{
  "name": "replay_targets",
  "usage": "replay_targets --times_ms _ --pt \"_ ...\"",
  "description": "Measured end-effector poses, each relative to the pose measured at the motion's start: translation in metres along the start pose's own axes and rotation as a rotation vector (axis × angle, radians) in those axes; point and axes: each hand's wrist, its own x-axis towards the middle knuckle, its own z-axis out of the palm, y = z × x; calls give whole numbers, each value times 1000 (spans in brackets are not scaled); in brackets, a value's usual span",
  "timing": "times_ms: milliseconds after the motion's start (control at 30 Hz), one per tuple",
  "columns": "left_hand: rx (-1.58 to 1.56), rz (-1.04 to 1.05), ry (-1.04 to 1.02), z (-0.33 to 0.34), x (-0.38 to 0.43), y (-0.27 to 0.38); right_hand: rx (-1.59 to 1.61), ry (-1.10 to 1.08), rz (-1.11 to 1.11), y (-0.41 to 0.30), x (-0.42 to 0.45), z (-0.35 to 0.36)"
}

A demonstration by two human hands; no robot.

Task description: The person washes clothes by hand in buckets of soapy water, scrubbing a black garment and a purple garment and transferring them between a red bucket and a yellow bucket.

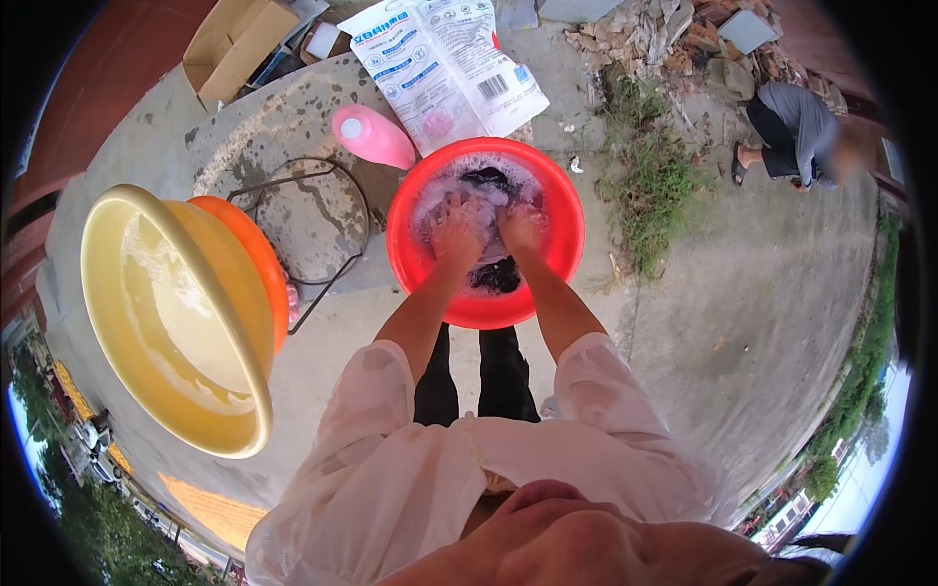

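A red plastic basin (396, 242) of sudsy water stands before me, with dark wet cloth (495, 277) in it. White foam (432, 183) rings the water, and a second dark patch of cloth (487, 176) shows at the far side. My left hand (458, 228) lies palm down in the suds, fingers spread, with nothing visibly gripped. Beside it, my right hand (522, 228) dips into the water near the cloth. Its fingertips are hidden by foam and water, so its grip is unclear.
Behind the basin are a pink bottle (381, 139) and a printed detergent bag (454, 73). To the left, a yellow basin (220, 293) leans against an orange basin (267, 256) near a metal ring stand (366, 212). A person (791, 132) crouches at far right, past weeds (648, 176).
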Motion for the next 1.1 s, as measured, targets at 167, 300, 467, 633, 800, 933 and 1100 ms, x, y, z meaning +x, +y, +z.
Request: replay_targets --times_ms 167,300,467,633,800,933,1100 --pt "-170 -222 -192 9 12 -12 341 -181 -180 -2 -1 -18" --pt "-436 -453 -416 -30 24 -16 1167 -311 -39 -5 -26 -66" --pt "-219 -290 -1 -44 -7 14 546 29 -108 3 -16 -39" --pt "-237 93 1 -6 -18 14 -81 -42 -271 25 7 2" --pt "-233 -87 186 41 -7 -18 -177 -245 -351 -11 2 10" --pt "-370 -225 -333 -10 14 -2 799 -358 61 17 14 -20" --pt "-229 -93 38 -39 -10 -4 1427 -246 132 10 -4 -58"
